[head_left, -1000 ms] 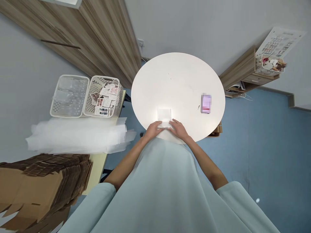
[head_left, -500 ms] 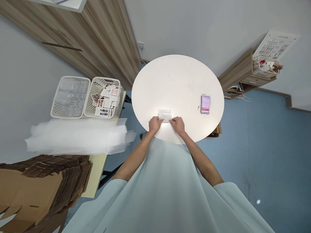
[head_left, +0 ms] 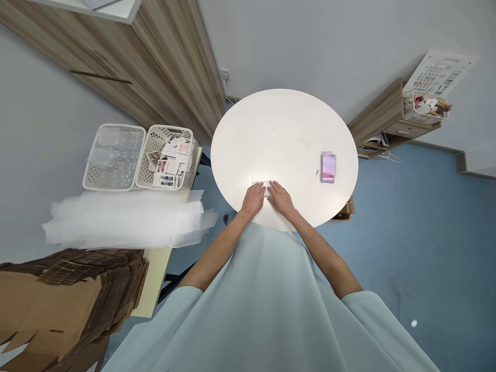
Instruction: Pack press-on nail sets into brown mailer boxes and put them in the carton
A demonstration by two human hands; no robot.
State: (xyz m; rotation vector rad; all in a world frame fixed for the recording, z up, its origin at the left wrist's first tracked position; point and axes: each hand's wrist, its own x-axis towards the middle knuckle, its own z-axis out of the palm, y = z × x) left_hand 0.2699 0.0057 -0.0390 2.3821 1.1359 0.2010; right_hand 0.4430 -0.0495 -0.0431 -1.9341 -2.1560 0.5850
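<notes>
A small folded packet of thin white wrapping sheet (head_left: 267, 192) lies near the front edge of the round white table (head_left: 279, 129). My left hand (head_left: 253, 200) covers its left end, fingers bent over the top. From the right, my right hand (head_left: 281, 199) grips the other end, its fingertips close to those of the left. Only a narrow strip of the packet shows between the hands, and whatever it contains is hidden. To the right on the same table rests a stack of purple-pink cards or packets (head_left: 328, 167), blurred on top.
At left, a side table (head_left: 153, 284) bears a basket of clear plastic pieces (head_left: 116, 155), a basket of carded items (head_left: 170, 160), a pile of white sheets (head_left: 124, 219) and folded cardboard boxes (head_left: 73, 305). A wooden cabinet (head_left: 375, 113) stands at right.
My fingers have shifted from the packet's near corners to over its top, and both hands have come closer together. Less of the white sheet shows now.
</notes>
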